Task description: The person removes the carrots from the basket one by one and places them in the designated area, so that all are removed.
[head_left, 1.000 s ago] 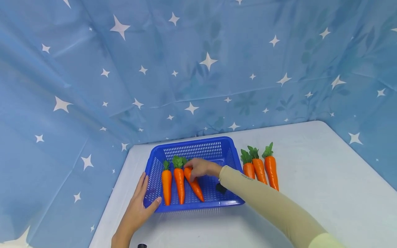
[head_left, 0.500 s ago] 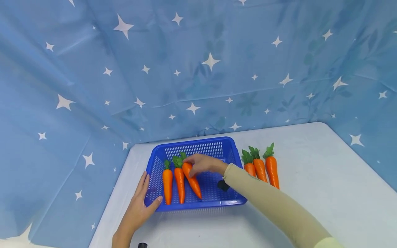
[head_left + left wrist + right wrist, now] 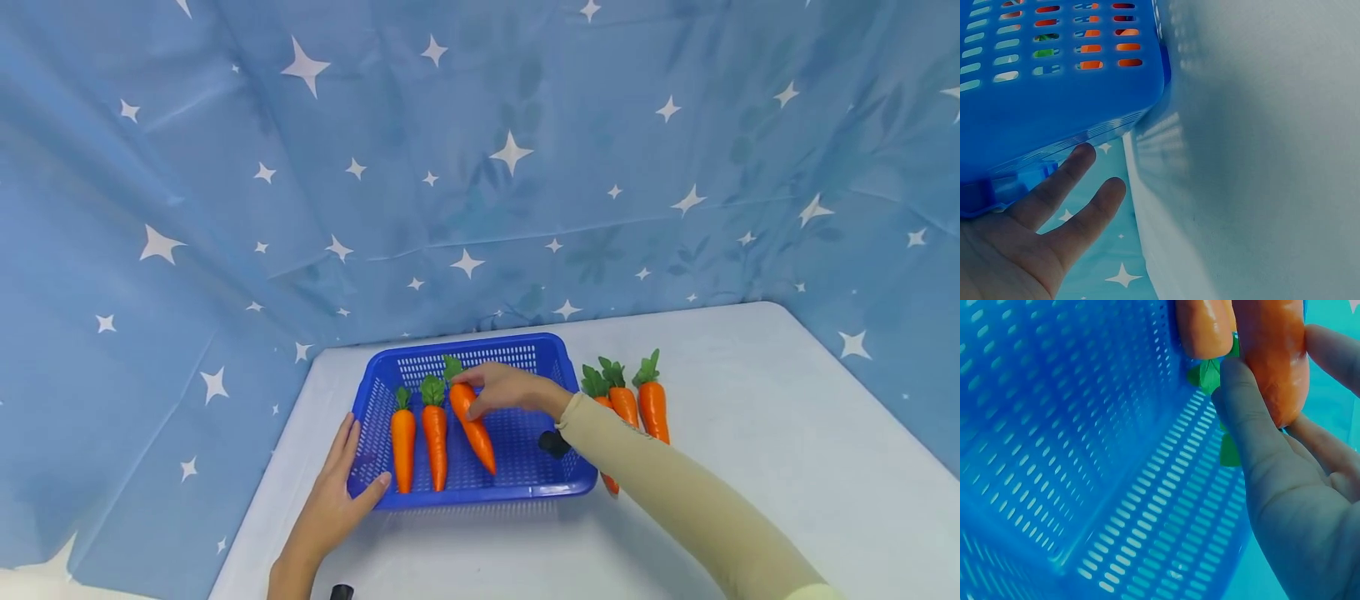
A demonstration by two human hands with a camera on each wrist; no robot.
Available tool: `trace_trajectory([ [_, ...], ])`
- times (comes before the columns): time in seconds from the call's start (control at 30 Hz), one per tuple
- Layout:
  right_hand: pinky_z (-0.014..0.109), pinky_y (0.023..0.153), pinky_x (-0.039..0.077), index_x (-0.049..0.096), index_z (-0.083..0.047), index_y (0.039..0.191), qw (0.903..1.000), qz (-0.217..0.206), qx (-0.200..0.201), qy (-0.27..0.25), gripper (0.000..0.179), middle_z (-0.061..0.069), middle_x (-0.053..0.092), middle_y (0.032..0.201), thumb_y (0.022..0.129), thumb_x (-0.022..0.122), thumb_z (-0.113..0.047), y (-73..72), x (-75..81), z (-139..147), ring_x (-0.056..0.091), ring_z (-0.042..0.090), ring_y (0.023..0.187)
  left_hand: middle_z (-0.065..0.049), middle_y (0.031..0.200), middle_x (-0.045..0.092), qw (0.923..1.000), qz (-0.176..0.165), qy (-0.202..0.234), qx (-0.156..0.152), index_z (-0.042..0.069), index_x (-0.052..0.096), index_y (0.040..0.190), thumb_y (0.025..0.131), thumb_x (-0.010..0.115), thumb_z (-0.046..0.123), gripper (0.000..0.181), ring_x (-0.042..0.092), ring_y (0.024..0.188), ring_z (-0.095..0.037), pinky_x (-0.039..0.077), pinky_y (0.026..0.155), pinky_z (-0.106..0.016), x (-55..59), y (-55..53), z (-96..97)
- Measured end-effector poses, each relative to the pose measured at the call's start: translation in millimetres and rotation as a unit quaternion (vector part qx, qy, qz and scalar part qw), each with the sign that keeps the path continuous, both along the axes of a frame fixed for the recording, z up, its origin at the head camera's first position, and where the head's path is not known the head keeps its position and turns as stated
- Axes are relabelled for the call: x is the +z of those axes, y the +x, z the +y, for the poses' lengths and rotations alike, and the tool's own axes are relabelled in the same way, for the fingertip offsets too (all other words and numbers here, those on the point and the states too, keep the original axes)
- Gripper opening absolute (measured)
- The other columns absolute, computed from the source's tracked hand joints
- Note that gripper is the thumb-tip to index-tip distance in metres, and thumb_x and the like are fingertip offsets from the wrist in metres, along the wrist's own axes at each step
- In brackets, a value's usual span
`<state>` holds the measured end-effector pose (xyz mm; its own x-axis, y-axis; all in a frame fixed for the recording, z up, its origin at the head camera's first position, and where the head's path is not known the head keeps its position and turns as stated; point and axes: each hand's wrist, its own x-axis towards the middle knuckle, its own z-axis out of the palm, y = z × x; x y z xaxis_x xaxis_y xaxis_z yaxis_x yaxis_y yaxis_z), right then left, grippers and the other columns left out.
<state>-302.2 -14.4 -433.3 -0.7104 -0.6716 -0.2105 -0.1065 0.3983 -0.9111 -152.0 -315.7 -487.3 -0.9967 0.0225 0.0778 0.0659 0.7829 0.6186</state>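
A blue plastic basket with slotted walls stands on the white table. My right hand reaches in over its right side and pinches a carrot near its leafy end; the carrot slants, tip toward the front. In the right wrist view, the thumb and fingers of the right hand lie on both sides of this carrot. Two more carrots, one on the left and one in the middle, lie side by side in the basket. My left hand rests at the basket's left front corner, fingers spread.
Outside the basket's right side lie three carrots, partly hidden behind the right sleeve. A small black object sits at the bottom edge of the head view. Blue star-patterned cloth hangs behind the white table.
The right hand has lifted the pinched carrot slightly and moved it away from the basket's front rim and a little to the right. The left hand stays at the basket's corner.
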Motion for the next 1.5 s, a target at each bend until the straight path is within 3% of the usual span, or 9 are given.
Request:
trace_trajectory([
  [0.4,0.052,0.101,0.058,0.053,0.001,0.156,0.9986,-0.031,-0.024,-0.036,0.070,0.015,0.067,0.133,0.091,0.078,0.001,-3.0,8.7,17.7,0.072,0.027,0.104,-0.017,0.179,0.007,0.9999,0.010,-0.001,-0.005,0.005,0.016,0.172,0.099,0.065,0.049,0.098,0.020,0.157,-0.053,0.030,0.109,-0.075,2.7,1.2,1.9],
  [0.73,0.055,0.104,0.055,0.055,-0.003,0.156,0.9991,-0.012,-0.040,-0.011,0.068,0.014,0.069,0.129,0.092,0.079,-0.007,-7.2,18.1,36.6,0.072,0.027,0.103,-0.016,0.179,0.006,1.0000,0.006,-0.004,-0.004,0.005,0.016,0.172,0.099,0.065,0.049,0.098,0.019,0.158,-0.053,0.028,0.111,-0.076,1.5,2.0,1.6],
  [1.1,0.046,0.102,0.058,0.053,-0.007,0.159,0.9990,0.009,-0.044,-0.003,0.070,0.012,0.068,0.134,0.094,0.078,-0.015,-5.9,27.4,57.3,0.070,0.026,0.111,-0.018,0.179,0.007,0.9999,0.013,-0.007,-0.006,0.004,0.017,0.171,0.099,0.065,0.049,0.098,0.020,0.157,-0.053,0.030,0.110,-0.076,-0.7,1.1,0.9],
  [1.5,0.054,0.109,0.052,0.048,-0.008,0.162,0.9976,0.033,-0.060,-0.006,0.074,0.016,0.058,0.151,0.095,0.077,-0.021,-11.1,32.6,95.4,0.061,0.035,0.129,-0.020,0.178,0.009,0.9998,0.017,-0.010,-0.007,0.003,0.017,0.171,0.098,0.065,0.049,0.099,0.020,0.157,-0.054,0.030,0.109,-0.075,2.4,1.1,3.1],
])
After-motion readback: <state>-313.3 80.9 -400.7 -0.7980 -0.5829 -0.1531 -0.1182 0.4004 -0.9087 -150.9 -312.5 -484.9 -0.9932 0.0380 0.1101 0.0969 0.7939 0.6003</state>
